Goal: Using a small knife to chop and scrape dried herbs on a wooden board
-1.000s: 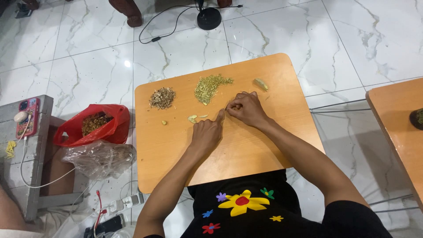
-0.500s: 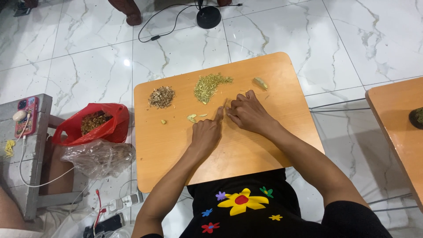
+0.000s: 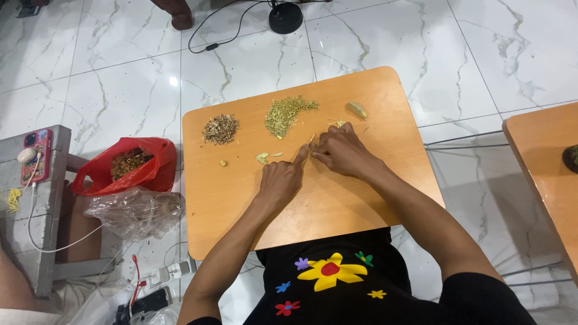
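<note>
Pods pinched between two hands on the wooden table

Pods [image 3: 263, 157], pale green and small, lie on the wooden table [image 3: 337, 210] just left of the two hands. The left hand [image 3: 280, 179] rests on the table with the fingers curled and the index finger stretched forward; its tip meets the fingertips of the right hand. The right hand [image 3: 341, 150] is curled too, with thumb and fingers drawn close together in a narrow pinch. Something very small and pale sits where the fingertips of both hands meet, but it is too small to say what it is, and I cannot tell which hand holds it.

Further from the person, a green pile [image 3: 286, 114] of fine bits lies near the far edge of the table. A brown pile [image 3: 220, 129] of husks lies to its left, well apart from the hands. One larger pale pod [image 3: 357, 109] lies alone near the far right part. Beside the table, on the floor, stands a red bag [image 3: 129, 165] with brown material inside.
</note>
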